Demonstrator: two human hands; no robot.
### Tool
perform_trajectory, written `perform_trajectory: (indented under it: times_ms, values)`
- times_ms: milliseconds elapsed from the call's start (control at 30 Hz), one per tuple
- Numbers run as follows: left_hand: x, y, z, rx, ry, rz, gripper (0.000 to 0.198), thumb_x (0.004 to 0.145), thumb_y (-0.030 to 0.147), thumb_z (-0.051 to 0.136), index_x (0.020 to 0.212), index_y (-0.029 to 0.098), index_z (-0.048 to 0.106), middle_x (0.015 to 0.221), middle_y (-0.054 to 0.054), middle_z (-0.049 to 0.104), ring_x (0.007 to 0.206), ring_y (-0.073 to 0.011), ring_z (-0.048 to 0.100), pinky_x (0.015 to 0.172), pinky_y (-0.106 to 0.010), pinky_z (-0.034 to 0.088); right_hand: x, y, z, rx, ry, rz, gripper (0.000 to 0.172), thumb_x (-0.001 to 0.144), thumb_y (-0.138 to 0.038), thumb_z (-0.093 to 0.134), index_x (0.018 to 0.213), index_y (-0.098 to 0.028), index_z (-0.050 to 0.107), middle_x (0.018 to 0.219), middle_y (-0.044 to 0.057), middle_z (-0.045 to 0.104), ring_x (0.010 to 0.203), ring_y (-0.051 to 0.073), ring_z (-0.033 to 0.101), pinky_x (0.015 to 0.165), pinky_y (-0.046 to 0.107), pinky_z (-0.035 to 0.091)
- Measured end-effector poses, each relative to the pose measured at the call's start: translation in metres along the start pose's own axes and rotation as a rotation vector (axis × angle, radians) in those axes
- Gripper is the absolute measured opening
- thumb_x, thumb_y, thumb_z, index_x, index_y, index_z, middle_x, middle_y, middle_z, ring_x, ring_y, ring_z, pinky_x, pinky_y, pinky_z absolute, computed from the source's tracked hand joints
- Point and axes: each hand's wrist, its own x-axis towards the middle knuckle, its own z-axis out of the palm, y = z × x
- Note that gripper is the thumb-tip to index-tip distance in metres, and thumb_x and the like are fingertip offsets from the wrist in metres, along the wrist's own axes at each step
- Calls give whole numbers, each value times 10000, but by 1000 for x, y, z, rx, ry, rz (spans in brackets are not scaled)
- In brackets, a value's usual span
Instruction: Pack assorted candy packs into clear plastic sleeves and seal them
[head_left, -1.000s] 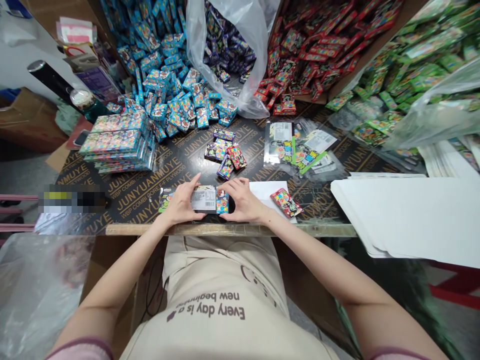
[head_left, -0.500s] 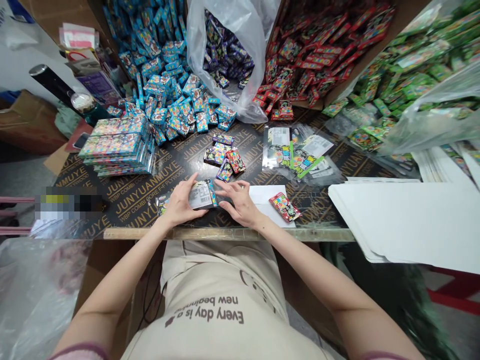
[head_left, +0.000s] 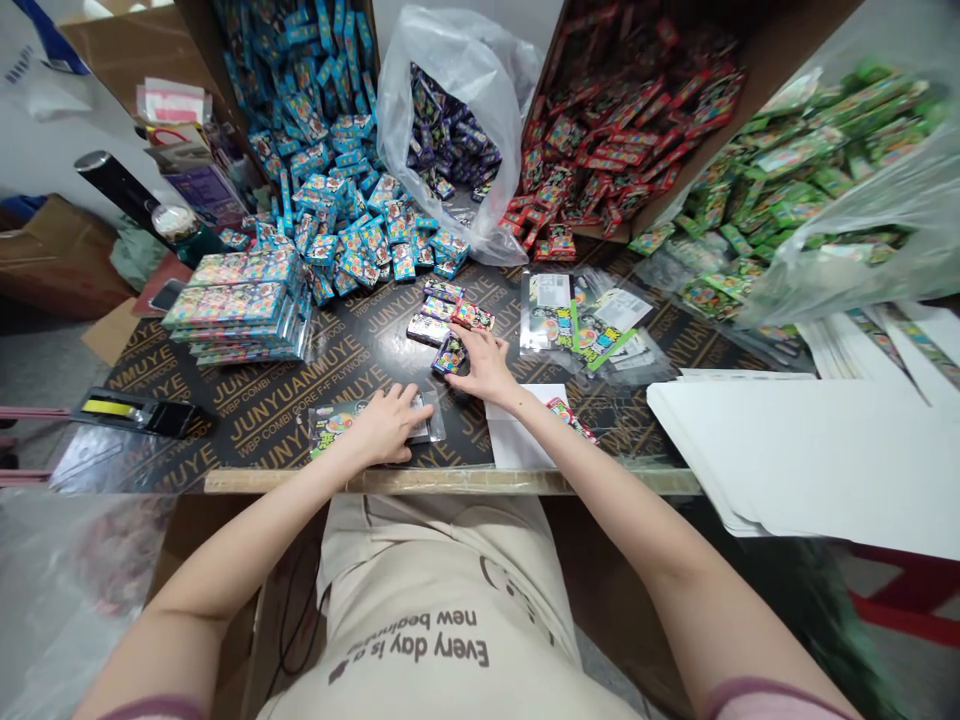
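Note:
My left hand [head_left: 390, 425] lies flat on a clear plastic packet [head_left: 337, 425] with a printed card, near the front edge of the black plywood table [head_left: 247, 410]. My right hand [head_left: 484, 365] reaches forward to a small group of loose little boxes [head_left: 442, 320], its fingers closing on a purple box [head_left: 448, 355]. A red box [head_left: 570, 415] lies on a white sheet [head_left: 517, 440] just under my right forearm.
A stack of filled packets [head_left: 240, 305] stands at the left. At the back lie piles of blue boxes [head_left: 337, 200], purple boxes in a plastic bag [head_left: 450, 140], red boxes [head_left: 615, 130] and green ones [head_left: 810, 150]. Empty printed packets [head_left: 585, 320] and white card sheets [head_left: 810, 450] lie at the right.
My right hand left the packet and reached forward to the loose boxes. My left hand pressed the packet flat on the table. The view tilted slightly.

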Motion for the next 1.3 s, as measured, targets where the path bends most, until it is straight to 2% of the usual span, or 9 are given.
perform_trajectory:
  times_ms: [200,300,400,533,700,833,1033,1200,1300]
  values:
    - [7,-3,-1,-53,6,-3,502,564,247,755,1035,204,587,1118,-141,525,1027,-348,508,842,-471,454,-4,-4,4,83,-6,30,815,683,-328,669,1427,-156,382,1289,184,523,1190,357,475,971,523,359]
    - [1,-10,4,-222,90,-56,664,584,213,747,1207,228,520,1163,-116,514,1056,-314,516,906,-458,450,-13,-9,-5,253,35,-65,859,661,-299,674,1440,-183,332,1354,158,485,1230,322,476,999,474,400]
    - [-9,-17,11,-471,231,-162,892,613,217,755,1403,236,341,1231,-114,506,1124,-296,512,979,-457,435,-28,-16,-17,579,-1,-27,946,699,-430,697,1484,-252,201,1333,124,511,1223,287,513,960,435,462]
    - [-14,-10,11,-684,365,-287,838,582,328,837,1324,231,459,1289,-121,535,1245,-335,464,1101,-544,301,-49,-30,-28,956,-71,89,1082,694,-714,627,1499,-292,40,1277,129,542,1203,273,553,984,448,469]
    - [7,22,-6,-1627,437,-443,767,702,491,753,1348,229,431,1117,-109,665,1037,-256,642,928,-450,483,-63,-57,-21,1022,-79,64,1203,629,-813,608,1499,-337,-73,1444,137,420,1295,285,480,1011,480,462]
    - [19,38,-16,-2057,401,-586,897,519,325,888,1291,183,455,820,-24,699,658,-156,661,641,-277,519,-72,-62,-20,850,-13,-23,1123,661,-648,727,1508,-309,73,1510,128,338,1397,291,355,1116,493,355]
    - [12,34,-6,-1754,454,-559,999,546,352,869,1387,160,365,588,74,586,542,-134,600,587,-249,474,-74,-55,-37,408,47,-234,843,700,-367,738,1433,-281,331,1403,100,482,1356,312,390,1125,511,254]
    - [-12,-1,8,-872,422,-389,943,564,398,852,1392,217,437,1314,-148,566,1253,-339,500,1061,-515,355,-69,-47,-34,255,195,-211,757,663,-338,724,1351,-265,418,1252,82,590,1173,304,537,1058,490,259]
    - [-27,-18,17,-460,274,-316,1041,530,309,861,1448,233,374,1341,-146,533,1263,-367,463,1115,-592,221,-71,-43,-27,206,202,-159,709,676,-351,731,1317,-261,443,1228,81,611,1149,305,552,1055,490,234]
